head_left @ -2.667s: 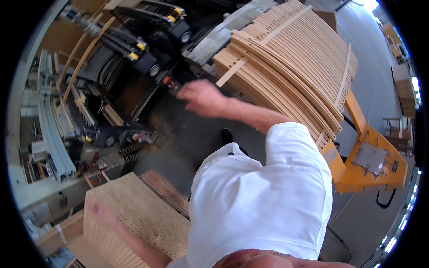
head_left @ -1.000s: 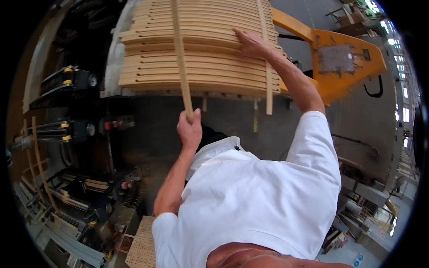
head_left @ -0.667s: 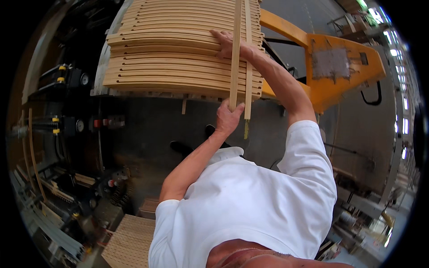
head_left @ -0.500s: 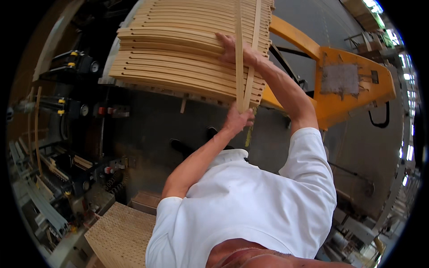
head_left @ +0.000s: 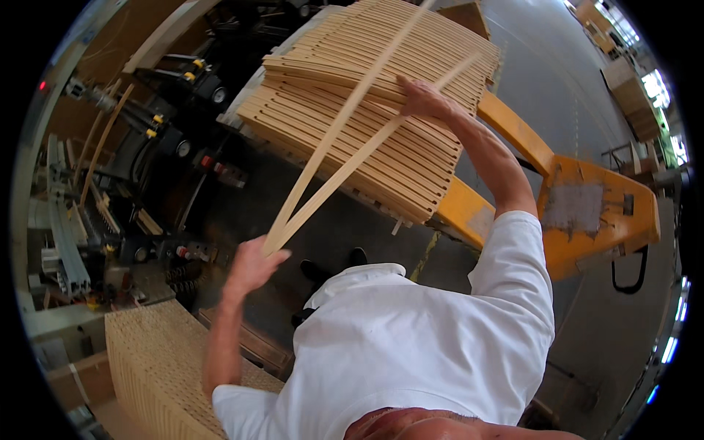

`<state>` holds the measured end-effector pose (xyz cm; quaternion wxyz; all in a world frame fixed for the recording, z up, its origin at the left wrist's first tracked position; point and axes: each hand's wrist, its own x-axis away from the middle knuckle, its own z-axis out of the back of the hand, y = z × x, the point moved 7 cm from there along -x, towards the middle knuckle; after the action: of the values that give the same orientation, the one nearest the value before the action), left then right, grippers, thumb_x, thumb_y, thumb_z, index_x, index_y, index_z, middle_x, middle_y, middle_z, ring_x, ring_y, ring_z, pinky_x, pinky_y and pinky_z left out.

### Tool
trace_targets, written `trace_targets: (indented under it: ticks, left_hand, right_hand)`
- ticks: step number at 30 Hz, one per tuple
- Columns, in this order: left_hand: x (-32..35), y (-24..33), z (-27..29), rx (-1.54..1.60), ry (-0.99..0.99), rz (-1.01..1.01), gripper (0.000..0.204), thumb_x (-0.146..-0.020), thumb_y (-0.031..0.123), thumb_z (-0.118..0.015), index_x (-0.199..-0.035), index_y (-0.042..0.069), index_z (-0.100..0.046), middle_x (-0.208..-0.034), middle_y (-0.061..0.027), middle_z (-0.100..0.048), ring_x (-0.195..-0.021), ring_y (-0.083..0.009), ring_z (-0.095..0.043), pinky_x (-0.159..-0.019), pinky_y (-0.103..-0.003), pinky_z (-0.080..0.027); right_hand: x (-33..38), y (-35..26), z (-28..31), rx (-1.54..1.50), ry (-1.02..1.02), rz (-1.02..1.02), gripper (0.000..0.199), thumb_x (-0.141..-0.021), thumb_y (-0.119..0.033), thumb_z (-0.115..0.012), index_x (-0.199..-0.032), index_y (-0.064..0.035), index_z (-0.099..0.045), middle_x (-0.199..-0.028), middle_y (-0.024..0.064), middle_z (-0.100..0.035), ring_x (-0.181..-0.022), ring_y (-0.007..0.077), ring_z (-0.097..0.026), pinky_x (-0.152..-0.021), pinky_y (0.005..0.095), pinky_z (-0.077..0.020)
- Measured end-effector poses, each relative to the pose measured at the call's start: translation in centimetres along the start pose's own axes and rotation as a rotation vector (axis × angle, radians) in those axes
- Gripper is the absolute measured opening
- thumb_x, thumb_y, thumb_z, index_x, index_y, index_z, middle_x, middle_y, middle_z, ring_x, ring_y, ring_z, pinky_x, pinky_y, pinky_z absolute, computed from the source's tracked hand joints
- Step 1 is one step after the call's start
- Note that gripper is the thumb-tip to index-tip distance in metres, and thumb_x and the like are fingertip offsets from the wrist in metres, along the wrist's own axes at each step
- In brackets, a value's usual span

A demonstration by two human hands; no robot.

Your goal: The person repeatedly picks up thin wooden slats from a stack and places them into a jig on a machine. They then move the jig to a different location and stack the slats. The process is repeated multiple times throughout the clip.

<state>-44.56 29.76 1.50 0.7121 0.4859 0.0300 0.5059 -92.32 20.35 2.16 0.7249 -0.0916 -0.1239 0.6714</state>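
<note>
In my left hand, out to the left of the stack, the near ends of two long, thin wooden strips are pinched together. The strips fan apart as they run up and right across a stack of slotted wooden slats. My right hand is on top of the stack, fingers and thumb spanning some slats whose left ends stand raised above the nearer row. One strip passes beneath this hand and shows again beyond it. The right fingertips are partly hidden against the wood.
A yellow pallet truck stands right of the stack, its forks reaching under it. Dark machinery with gauges lines the left side. At lower left is a block of bundled wooden pieces. My feet are on the grey floor.
My left hand has swung left and toward me, drawing the strips from nearly upright to a slant. My right hand stays on the slats. The view has turned, shifting the stack rightward.
</note>
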Motion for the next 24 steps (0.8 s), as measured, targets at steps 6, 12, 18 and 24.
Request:
trace_targets:
  ticks: [6,12,18,24]
  left_hand:
    - [7.6,-1.8,5.6,-0.378,0.178,-0.043,0.03,-0.078,0.026,-0.076,-0.086,-0.001,-0.066,-0.071,-0.0219,-0.065,-0.066,-0.0359,-0.067,-0.061,-0.04,-0.052]
    - [9.6,0.2,5.5,-0.365,0.187,-0.107,0.025,-0.076,0.024,-0.074,-0.079,0.001,-0.066,-0.068,-0.022,-0.064,-0.066,-0.0405,-0.065,-0.06,-0.041,-0.052]
    - [12.3,1.6,5.2,-0.246,-0.019,-0.015,0.026,-0.072,0.025,-0.074,-0.086,0.003,-0.072,-0.069,-0.0183,-0.068,-0.063,-0.0321,-0.069,-0.06,-0.037,-0.053]
    - [11.9,2.3,5.1,-0.109,-0.165,0.185,0.029,-0.07,0.024,-0.077,-0.09,0.003,-0.074,-0.065,-0.0115,-0.067,-0.059,-0.0175,-0.067,-0.06,-0.033,-0.052]
  right_hand:
    - [0.3,-2.0,2.2,-0.066,-0.143,-0.103,0.089,-0.071,-0.023,-0.074,-0.149,-0.006,-0.037,-0.129,0.0245,-0.059,-0.126,0.037,-0.052,-0.104,0.0411,-0.0409]
    - [-1.4,-0.2,3.0,0.091,-0.031,0.017,0.069,-0.08,-0.018,-0.069,-0.142,-0.0042,-0.042,-0.116,0.0221,-0.063,-0.115,0.0382,-0.057,-0.098,0.0442,-0.0442]
    - [-3.8,0.5,3.1,0.244,-0.07,0.068,0.063,-0.072,-0.011,-0.068,-0.131,-0.0053,-0.047,-0.09,0.0214,-0.064,-0.09,0.0401,-0.063,-0.076,0.0487,-0.0488]
    - [-4.3,2.8,-0.7,0.111,-0.069,0.028,0.053,-0.072,-0.016,-0.072,-0.119,-0.0037,-0.05,-0.084,0.0187,-0.061,-0.083,0.0376,-0.062,-0.07,0.0467,-0.0491]
